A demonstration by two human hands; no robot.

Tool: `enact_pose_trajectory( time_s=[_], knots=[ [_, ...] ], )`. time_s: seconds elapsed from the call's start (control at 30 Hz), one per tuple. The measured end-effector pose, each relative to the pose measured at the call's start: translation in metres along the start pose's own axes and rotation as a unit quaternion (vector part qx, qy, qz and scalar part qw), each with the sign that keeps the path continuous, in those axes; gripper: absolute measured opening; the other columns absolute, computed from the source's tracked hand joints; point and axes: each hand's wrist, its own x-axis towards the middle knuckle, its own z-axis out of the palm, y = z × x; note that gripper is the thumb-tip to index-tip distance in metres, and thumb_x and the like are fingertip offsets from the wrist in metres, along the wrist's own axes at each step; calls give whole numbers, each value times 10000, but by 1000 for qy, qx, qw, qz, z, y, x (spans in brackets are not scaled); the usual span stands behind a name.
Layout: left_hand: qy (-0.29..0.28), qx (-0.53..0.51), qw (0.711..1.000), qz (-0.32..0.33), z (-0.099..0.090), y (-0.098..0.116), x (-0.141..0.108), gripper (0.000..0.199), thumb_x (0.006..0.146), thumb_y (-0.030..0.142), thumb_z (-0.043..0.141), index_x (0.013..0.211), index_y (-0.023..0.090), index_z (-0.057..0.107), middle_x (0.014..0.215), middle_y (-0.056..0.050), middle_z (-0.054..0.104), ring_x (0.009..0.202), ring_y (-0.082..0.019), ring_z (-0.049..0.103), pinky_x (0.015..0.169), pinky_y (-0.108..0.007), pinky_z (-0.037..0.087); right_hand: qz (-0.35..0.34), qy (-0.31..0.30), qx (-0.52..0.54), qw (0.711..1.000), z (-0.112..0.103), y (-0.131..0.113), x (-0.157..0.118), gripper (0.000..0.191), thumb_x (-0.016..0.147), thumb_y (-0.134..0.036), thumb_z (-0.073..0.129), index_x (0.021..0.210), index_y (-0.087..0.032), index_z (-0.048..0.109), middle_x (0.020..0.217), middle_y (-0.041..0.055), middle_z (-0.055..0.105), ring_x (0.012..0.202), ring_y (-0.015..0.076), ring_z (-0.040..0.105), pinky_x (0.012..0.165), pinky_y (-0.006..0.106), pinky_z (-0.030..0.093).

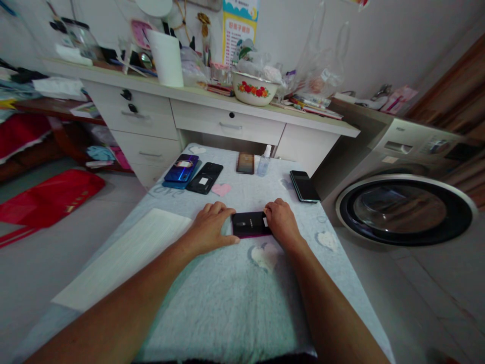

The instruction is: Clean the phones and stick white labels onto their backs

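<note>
A dark smartphone [248, 224] with a purple-red edge lies back side up on the cloth-covered table, a white label near its right end. My left hand [214, 225] grips its left end, the thumb at the near corner and a finger at the far corner. Over the right end, my right hand [281, 220] is closed with its fingertips by the label, partly hiding that end. Farther off at the left lie a blue phone [182, 169] on top of another and a black phone [205, 178] with a white label. More stacked phones [304, 186] rest at the table's right edge.
A clear spray bottle [264, 161] stands beside a brown square item [245, 163] at the table's far end. A long pale sheet [129, 258] lies to the left. Behind is a white desk [227, 119] with a flowered bowl [254, 89]; a washing machine [409, 167] stands right.
</note>
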Motion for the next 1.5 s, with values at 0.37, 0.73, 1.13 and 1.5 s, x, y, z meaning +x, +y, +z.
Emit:
enact_pose_trajectory(
  time_s=[0.37,0.73,1.13,1.5],
  knots=[
    [0,3,1000,1,0,0,0,707,659,607,670,1253,256,520,1181,-76,515,1057,-291,469,915,-395,395,-2,8,1,1000,0,1,0,267,939,-223,442,900,-166,700,916,102,614,889,190,548,822,274,369],
    [6,-1,1000,2,1,0,0,707,653,608,678,1249,260,524,1171,-73,519,1056,-288,466,920,-395,395,-5,3,1,1000,-3,-1,-2,268,943,-228,439,913,-160,696,922,104,616,906,190,551,837,272,369],
    [1,-9,1000,2,-2,2,-1,701,666,620,656,1250,255,523,1173,-76,522,1050,-290,474,921,-399,387,11,-13,6,1000,-10,-1,-6,203,911,-224,480,908,-162,673,921,86,620,869,176,570,765,255,369],
    [4,-11,1000,4,-1,0,-1,729,650,614,667,1259,240,524,1180,-83,524,1064,-300,467,923,-403,388,46,-15,6,999,-12,11,-7,171,881,-235,505,887,-172,665,904,75,624,833,167,561,729,259,350]
  ],
)
